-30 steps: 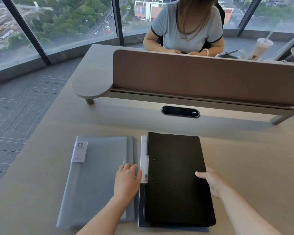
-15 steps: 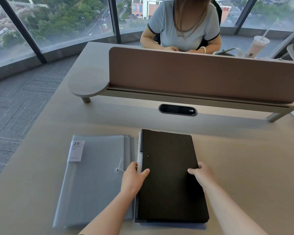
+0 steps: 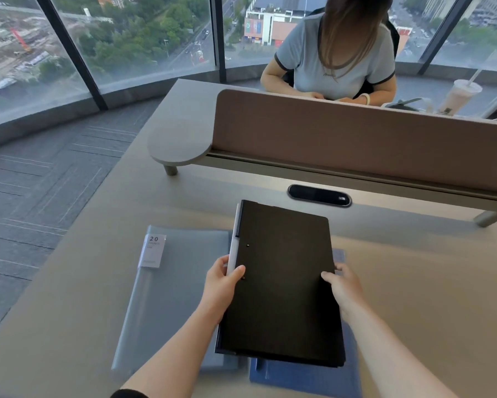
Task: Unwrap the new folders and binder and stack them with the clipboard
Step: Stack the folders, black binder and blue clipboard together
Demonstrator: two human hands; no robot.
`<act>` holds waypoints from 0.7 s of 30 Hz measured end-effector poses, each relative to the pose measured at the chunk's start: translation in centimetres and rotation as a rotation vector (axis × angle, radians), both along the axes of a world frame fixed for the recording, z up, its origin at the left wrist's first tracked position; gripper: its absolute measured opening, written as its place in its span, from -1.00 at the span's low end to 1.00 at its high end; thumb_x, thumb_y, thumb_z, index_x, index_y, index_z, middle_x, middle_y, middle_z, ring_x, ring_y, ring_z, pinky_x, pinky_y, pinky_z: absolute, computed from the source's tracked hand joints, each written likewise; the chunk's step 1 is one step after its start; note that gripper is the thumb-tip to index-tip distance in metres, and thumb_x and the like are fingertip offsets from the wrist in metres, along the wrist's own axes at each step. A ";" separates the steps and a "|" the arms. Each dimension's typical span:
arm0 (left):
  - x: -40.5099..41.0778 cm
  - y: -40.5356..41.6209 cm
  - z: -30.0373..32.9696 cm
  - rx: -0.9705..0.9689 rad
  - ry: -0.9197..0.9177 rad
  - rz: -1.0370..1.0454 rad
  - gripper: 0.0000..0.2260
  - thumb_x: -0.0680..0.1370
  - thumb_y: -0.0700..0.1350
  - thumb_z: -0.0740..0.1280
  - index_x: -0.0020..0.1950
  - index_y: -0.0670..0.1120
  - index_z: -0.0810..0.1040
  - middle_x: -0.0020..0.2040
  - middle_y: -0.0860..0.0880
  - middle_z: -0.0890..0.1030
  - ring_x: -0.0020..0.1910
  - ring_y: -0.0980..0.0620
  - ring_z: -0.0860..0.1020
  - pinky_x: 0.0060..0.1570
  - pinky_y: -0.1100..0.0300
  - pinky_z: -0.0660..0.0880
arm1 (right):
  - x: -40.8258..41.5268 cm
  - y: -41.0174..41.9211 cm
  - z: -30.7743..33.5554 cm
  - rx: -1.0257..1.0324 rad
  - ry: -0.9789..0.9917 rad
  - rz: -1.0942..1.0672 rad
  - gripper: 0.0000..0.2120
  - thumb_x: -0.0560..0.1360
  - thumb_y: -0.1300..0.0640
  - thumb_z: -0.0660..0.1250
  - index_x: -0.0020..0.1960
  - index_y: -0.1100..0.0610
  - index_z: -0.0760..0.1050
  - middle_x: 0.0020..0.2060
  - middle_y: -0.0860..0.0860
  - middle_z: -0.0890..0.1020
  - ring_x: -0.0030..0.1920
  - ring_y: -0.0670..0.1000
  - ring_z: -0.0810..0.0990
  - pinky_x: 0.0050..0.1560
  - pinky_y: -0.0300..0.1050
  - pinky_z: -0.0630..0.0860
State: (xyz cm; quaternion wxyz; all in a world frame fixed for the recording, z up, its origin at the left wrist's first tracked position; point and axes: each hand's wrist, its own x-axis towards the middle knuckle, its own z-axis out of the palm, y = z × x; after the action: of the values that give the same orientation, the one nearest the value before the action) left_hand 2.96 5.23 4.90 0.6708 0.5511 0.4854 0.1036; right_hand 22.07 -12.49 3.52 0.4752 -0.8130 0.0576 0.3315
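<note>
While both the left hand (image 3: 222,282) and right hand (image 3: 343,285) grip the black binder (image 3: 281,282), the grey folder (image 3: 181,282) beside it looks still wrapped, so stacking seems unfinished.

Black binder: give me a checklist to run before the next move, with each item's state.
1. Left hand grips the black binder's spine edge: ok.
2. Right hand grips the opposite edge: ok.
3. Binder raised off the blue folder: ok.
4. Binder's wrapping removed: cannot tell.
5. Grey folder unwrapped: not ok, label and clear sleeve remain.
6. Clipboard located: cannot tell.
</note>
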 end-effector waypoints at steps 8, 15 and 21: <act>-5.4 4.6 1.7 0.085 -0.011 0.102 -0.74 0.57 -0.08 0.36 0.25 -0.04 0.49 0.06 -0.08 0.63 0.03 -0.04 0.62 0.01 0.08 0.59 | -3.8 6.5 1.2 0.091 0.005 0.148 -0.81 0.58 0.19 0.30 0.17 0.05 0.44 0.15 0.06 0.60 0.11 0.13 0.59 0.17 0.20 0.55; -11.4 7.5 1.7 0.106 0.036 0.196 -0.84 0.56 -0.16 0.36 0.14 -0.03 0.55 -0.07 -0.08 0.67 -0.05 -0.07 0.65 -0.04 0.07 0.62 | -8.9 10.9 0.7 0.112 0.015 0.217 -0.78 0.59 0.26 0.28 0.23 0.14 0.43 0.12 0.05 0.57 0.06 0.07 0.56 0.05 0.01 0.50; -15.0 9.1 1.4 0.139 0.107 0.216 -0.82 0.57 -0.20 0.34 0.17 -0.10 0.59 -0.04 -0.11 0.69 -0.05 -0.11 0.67 -0.10 0.07 0.61 | -12.7 13.0 -0.7 0.070 0.018 0.271 -0.76 0.58 0.22 0.30 0.23 0.07 0.42 0.12 0.00 0.54 0.08 0.04 0.52 0.06 -0.06 0.46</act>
State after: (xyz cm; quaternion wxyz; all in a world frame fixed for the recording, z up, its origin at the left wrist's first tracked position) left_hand -12.03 14.35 6.34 0.5891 0.5456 0.5685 0.1789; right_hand 9.34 0.55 2.86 0.4534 -0.7934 -0.0602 0.4017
